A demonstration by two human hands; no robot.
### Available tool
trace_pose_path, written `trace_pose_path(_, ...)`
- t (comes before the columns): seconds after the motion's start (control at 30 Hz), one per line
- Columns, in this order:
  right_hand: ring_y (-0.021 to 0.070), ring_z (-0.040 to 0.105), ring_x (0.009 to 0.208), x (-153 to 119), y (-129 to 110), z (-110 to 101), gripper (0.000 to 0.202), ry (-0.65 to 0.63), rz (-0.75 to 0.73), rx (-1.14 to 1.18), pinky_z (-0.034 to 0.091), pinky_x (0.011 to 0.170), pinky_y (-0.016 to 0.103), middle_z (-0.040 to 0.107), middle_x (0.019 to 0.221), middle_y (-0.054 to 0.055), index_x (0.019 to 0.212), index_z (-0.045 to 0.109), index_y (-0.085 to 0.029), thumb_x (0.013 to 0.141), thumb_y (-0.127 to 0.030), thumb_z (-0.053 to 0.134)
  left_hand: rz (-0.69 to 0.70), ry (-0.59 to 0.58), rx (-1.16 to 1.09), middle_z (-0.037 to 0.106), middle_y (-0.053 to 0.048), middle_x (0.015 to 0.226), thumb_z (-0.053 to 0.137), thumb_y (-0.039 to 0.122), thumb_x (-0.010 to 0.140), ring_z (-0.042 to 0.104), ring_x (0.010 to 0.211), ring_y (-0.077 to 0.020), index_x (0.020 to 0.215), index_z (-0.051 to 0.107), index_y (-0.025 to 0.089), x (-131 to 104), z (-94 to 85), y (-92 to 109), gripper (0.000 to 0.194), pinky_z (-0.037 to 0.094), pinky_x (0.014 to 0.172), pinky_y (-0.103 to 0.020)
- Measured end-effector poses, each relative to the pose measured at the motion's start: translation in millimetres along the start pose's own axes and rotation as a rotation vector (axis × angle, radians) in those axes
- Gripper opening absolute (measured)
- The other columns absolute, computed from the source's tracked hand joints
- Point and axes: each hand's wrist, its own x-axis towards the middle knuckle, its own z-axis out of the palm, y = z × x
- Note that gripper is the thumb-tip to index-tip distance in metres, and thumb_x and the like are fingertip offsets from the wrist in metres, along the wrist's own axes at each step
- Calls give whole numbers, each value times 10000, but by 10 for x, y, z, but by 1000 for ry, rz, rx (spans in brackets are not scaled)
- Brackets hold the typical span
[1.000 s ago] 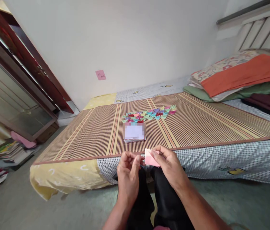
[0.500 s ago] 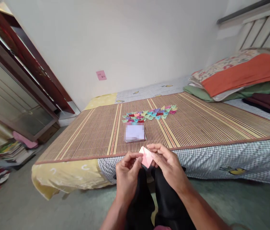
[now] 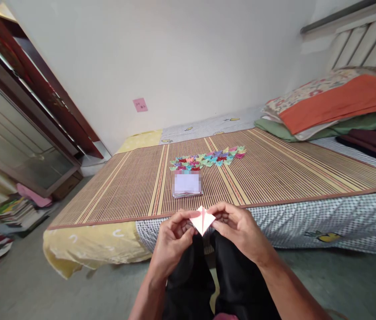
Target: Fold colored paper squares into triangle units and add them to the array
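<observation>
A small pale pink folded paper (image 3: 202, 222), diamond-shaped with a crease line down its middle, is held up above my knees. My left hand (image 3: 176, 231) pinches its left corner between thumb and fingers. At the right corner, my right hand (image 3: 236, 229) grips it the same way. Just beyond the hands, a stack of paper (image 3: 187, 184) with a white top lies on the striped mat, its edges blurred out. Behind that stack, several small folded paper pieces (image 3: 208, 158) in many colours sit in close rows.
The striped mat (image 3: 114, 191) covers a bed with a checked and yellow sheet (image 3: 98, 244) hanging over its front edge. Folded bedding (image 3: 338, 106) is piled at the right. A pink note (image 3: 140, 105) is on the wall. Books (image 3: 16, 211) stand low at the left.
The pink paper has turned so its creased face lies more squarely toward me. My left hand has shifted slightly left and its grip has changed; the right hand stays at the right corner.
</observation>
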Motion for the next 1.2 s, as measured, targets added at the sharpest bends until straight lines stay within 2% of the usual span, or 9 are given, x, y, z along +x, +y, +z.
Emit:
trace_pose_path(0.23,201,722,922,-10,11,-1,148,-4,-1,-35,581,841,309,751,983,50,1053,703,-202,908,-223,689,-26,37,14,713,-69,897,830,256,801,648,813,-165,1045,799,181,-6,-61,-39,256,527,739,-255)
trace_pose_path(0.4,200,729,951,-6,-33,9,229,-31,3,-20,577,848,298,768,1015,41,1104,714,-220,876,-194,721,-19,24,-46,726,-52,918,821,248,825,650,810,-132,1026,810,201,3,-69,-33,207,526,774,-227)
trace_pose_path(0.5,196,728,932,-5,-60,14,200,-17,-14,-19,574,833,289,769,997,39,1086,723,-218,887,-239,732,7,43,-23,702,-45,878,814,250,835,639,777,-125,993,813,188,-1,-52,-5,170,524,750,-224)
trace_pose_path(0.67,197,725,934,-9,-48,13,169,-33,-39,-3,566,859,291,759,996,41,1077,726,-213,920,-273,717,43,10,16,663,-47,949,876,224,752,612,725,-112,1005,812,196,-4,-23,17,262,504,662,-218)
trace_pose_path(0.73,200,725,927,-8,-41,14,161,-17,-45,-3,564,857,290,755,993,42,1058,732,-212,926,-303,720,59,16,38,664,-52,957,877,231,749,624,742,-126,990,814,197,-2,-13,16,251,514,672,-232)
trace_pose_path(0.93,196,715,871,17,-94,53,156,-11,-92,-55,549,798,280,740,920,36,969,758,-222,968,-352,670,192,78,211,725,-73,885,774,271,867,681,854,-197,888,819,199,-3,16,41,87,537,763,-281)
trace_pose_path(1.1,220,719,921,25,-98,114,201,-4,-81,-35,560,845,321,752,947,57,957,769,-219,981,-372,642,272,89,363,747,-81,852,695,265,934,694,827,-207,860,806,192,0,29,69,152,535,760,-301)
trace_pose_path(1.2,212,725,859,17,-72,156,195,42,-39,24,574,827,321,756,903,50,936,735,-212,957,-396,674,272,81,387,760,-80,885,685,266,943,702,848,-201,863,786,190,-12,31,39,150,543,778,-292)
